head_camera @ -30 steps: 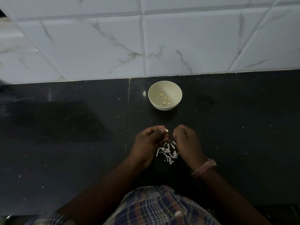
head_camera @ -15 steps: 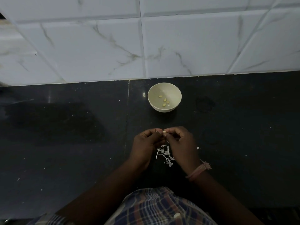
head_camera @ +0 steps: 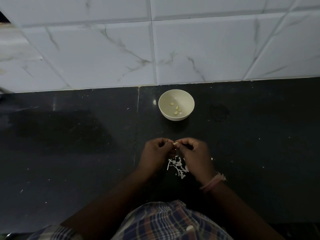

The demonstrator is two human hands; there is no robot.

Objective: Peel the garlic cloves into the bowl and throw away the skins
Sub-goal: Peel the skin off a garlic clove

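My left hand (head_camera: 156, 151) and my right hand (head_camera: 194, 151) meet fingertip to fingertip over the dark counter, both pinching one pale garlic clove (head_camera: 228, 144) between them. Most of the clove is hidden by the fingers. Below the hands lies a small heap of white garlic skins (head_camera: 177, 166), partly covered by my right hand. A cream bowl (head_camera: 176, 115) stands farther back near the wall and holds several peeled cloves (head_camera: 176, 108).
The black stone counter (head_camera: 78, 144) runs left and right, with a seam (head_camera: 136, 127) left of the bowl and small white flecks scattered on it. A white marble-tiled wall (head_camera: 121, 49) rises right behind the bowl. My checked shirt (head_camera: 164, 222) fills the bottom edge.
My right hand, apart from the left a second ago, has come in and now pinches the clove that the left hand was holding alone.
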